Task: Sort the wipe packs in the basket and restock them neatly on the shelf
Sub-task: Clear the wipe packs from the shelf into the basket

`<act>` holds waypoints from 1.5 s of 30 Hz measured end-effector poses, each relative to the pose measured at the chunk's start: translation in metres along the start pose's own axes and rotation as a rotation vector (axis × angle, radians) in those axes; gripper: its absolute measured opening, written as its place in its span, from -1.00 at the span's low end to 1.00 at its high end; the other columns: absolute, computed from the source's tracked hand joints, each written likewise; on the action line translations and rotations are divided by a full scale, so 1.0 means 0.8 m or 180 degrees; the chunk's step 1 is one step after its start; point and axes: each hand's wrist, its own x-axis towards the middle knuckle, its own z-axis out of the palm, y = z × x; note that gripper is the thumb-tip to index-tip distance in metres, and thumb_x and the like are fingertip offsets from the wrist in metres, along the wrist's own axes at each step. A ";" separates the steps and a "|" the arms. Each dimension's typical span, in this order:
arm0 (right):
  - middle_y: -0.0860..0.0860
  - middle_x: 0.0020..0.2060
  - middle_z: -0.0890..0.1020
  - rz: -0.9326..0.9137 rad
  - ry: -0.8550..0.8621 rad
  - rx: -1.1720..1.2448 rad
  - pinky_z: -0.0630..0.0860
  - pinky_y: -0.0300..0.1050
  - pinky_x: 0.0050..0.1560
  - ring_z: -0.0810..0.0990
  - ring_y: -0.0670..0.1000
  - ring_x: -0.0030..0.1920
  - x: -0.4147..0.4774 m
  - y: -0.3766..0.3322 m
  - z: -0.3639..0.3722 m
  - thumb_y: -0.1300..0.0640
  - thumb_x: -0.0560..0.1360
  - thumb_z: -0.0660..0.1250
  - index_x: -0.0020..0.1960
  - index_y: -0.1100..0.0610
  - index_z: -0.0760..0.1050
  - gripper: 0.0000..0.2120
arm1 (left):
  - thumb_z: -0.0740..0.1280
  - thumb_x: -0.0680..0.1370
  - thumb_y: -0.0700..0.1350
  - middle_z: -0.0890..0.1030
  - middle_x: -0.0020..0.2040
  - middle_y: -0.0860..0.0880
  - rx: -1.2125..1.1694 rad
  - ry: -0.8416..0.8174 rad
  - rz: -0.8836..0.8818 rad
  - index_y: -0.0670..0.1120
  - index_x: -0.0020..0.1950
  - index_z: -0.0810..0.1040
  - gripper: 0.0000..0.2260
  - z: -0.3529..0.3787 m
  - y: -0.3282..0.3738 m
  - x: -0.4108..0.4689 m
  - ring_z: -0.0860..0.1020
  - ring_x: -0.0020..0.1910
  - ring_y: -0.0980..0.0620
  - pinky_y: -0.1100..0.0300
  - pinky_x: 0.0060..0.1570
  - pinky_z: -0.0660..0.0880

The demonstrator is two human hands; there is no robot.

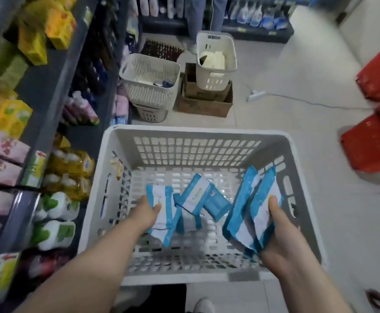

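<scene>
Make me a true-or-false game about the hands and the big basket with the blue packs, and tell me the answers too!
1. The left hand and right hand each hold blue-and-white wipe packs. True.
2. The basket holding the packs is red. False: it is pale grey; red baskets stand off to its right.
3. Loose packs lie in the basket between the hands. True.
4. The shelf is on the person's right. False: it is on the left.
</scene>
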 end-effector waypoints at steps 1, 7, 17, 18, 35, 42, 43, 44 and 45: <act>0.11 -0.08 0.71 0.0031 0.0085 -0.0003 0.44 0.34 0.17 0.68 0.15 -0.08 0.006 0.003 0.004 -0.11 0.58 0.15 -0.01 0.09 0.58 -0.67 | 0.19 0.59 0.08 0.51 0.24 -0.17 0.0041 -0.0059 -0.0106 -0.15 0.40 0.28 -0.54 0.004 -0.011 0.009 0.53 0.13 -0.19 0.01 0.10 0.48; 0.06 -0.23 0.72 0.0115 0.0490 -0.0400 0.59 0.15 -0.15 0.70 0.13 -0.22 0.051 0.033 0.026 -0.13 0.58 0.17 -0.01 0.11 0.56 -0.66 | 0.21 0.56 0.05 0.51 0.20 -0.19 0.0827 -0.0288 -0.0474 -0.14 0.46 0.18 -0.46 0.012 -0.035 0.026 0.55 0.06 -0.17 0.01 0.05 0.54; 0.25 0.35 0.38 -0.0152 0.0850 -0.3501 0.31 0.01 0.29 0.37 0.23 0.33 0.151 0.075 0.018 -0.13 0.63 -0.04 0.44 0.27 0.20 -0.43 | 0.12 0.62 -0.04 0.48 0.28 -0.12 0.1444 -0.0461 0.0473 -0.06 0.44 0.31 -0.62 -0.029 0.019 -0.019 0.53 0.08 -0.06 0.16 -0.01 0.48; 0.23 0.34 0.40 -0.0161 0.0739 -0.3732 0.33 0.00 0.27 0.39 0.23 0.32 0.153 0.074 0.013 -0.12 0.63 0.00 0.44 0.25 0.20 -0.45 | 0.10 0.63 -0.06 0.50 0.25 -0.11 0.1483 -0.0497 0.0578 -0.06 0.42 0.33 -0.64 -0.030 0.025 -0.026 0.53 0.04 -0.05 0.18 -0.09 0.46; 0.01 0.35 0.44 -0.1869 -0.1874 -0.6031 0.36 -0.15 0.21 0.44 0.00 0.30 0.098 0.050 -0.002 -0.02 0.60 0.16 0.44 0.05 0.24 -0.57 | 0.08 0.63 -0.03 0.51 0.19 -0.06 0.2644 0.0754 0.1187 0.01 0.34 0.36 -0.70 0.048 0.091 -0.205 0.50 0.13 -0.10 0.08 -0.07 0.39; -0.05 0.28 0.48 -0.2924 -0.3075 -0.5914 0.40 -0.16 0.20 0.48 -0.05 0.22 0.035 0.052 0.025 0.00 0.58 0.21 0.39 -0.01 0.32 -0.62 | 0.11 0.62 -0.04 0.48 0.27 0.00 0.2174 0.1938 0.0681 0.04 0.44 0.27 -0.63 0.044 0.068 -0.319 0.45 0.25 -0.08 0.01 0.18 0.38; -0.06 0.28 0.48 -0.3048 -0.3291 -0.5838 0.40 -0.17 0.20 0.48 -0.06 0.21 0.020 0.059 0.035 0.01 0.58 0.22 0.38 -0.01 0.33 -0.62 | 0.11 0.62 -0.04 0.49 0.27 0.00 0.2113 0.2107 0.0584 0.05 0.44 0.28 -0.63 0.037 0.057 -0.337 0.44 0.25 -0.07 0.02 0.18 0.38; -0.06 0.27 0.49 -0.3161 -0.3509 -0.5789 0.40 -0.18 0.19 0.49 -0.07 0.21 0.002 0.067 0.046 0.01 0.58 0.23 0.37 -0.01 0.34 -0.63 | 0.10 0.62 -0.03 0.49 0.27 0.01 0.2016 0.2311 0.0508 0.05 0.42 0.30 -0.64 0.029 0.045 -0.356 0.44 0.26 -0.07 0.03 0.19 0.38; -0.06 0.26 0.49 -0.3324 -0.3739 -0.5749 0.39 -0.21 0.18 0.49 -0.08 0.20 -0.016 0.076 0.058 0.02 0.57 0.24 0.37 -0.01 0.36 -0.63 | 0.10 0.62 -0.03 0.49 0.27 0.01 0.1905 0.2515 0.0415 0.05 0.40 0.33 -0.66 0.020 0.031 -0.375 0.43 0.26 -0.07 0.05 0.18 0.38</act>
